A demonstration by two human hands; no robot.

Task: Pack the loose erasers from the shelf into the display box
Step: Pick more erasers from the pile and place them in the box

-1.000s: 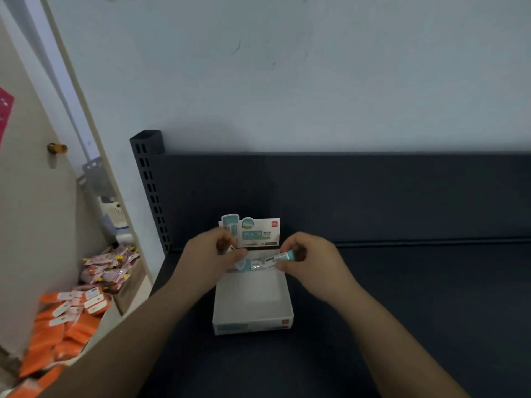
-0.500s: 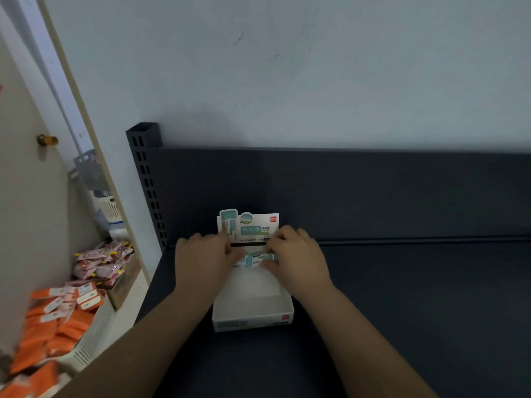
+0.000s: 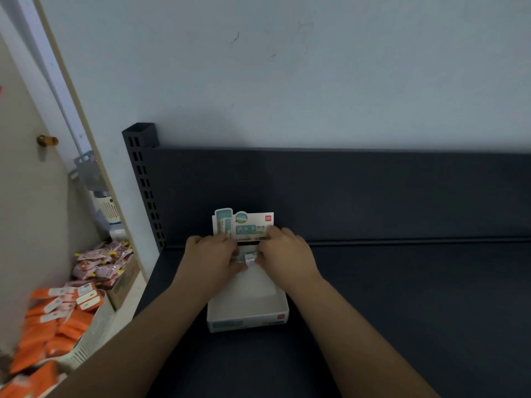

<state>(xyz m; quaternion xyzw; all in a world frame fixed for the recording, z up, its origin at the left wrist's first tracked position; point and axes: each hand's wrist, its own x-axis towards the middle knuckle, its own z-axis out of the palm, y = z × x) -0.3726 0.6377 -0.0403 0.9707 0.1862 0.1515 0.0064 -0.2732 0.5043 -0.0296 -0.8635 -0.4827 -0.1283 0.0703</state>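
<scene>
To the left, beyond the end of the dark shelf (image 3: 402, 311), a white basket (image 3: 90, 341) of orange packets (image 3: 57, 326) and a cardboard box (image 3: 123, 284) of pink packets (image 3: 100, 259) are seen, well apart from the work. A perforated post (image 3: 143, 182) stands at the shelf's back left corner. A dark back panel (image 3: 344, 191) runs along the rear under a pale wall (image 3: 287, 67).

The rear of the display box (image 3: 247, 323) is hidden by the two hands, and its left wall is crossed by the left forearm.

One display box is counted, with one printed header card (image 3: 244, 222) standing upright at its back, and one eraser (image 3: 248, 258) can be made out. The eraser is held low at the back of the box, just in front of the card. It is pinched at one end by the curled fingers of the left hand (image 3: 212, 257) and at the other by those of the right hand (image 3: 284, 254). Whether it touches the box floor cannot be told.

The box sits near the shelf's left end, its card close to the back panel. The near half of its white floor is left uncovered. The widest room is to the right of the box, where the shelf surface runs on to the picture's edge.
</scene>
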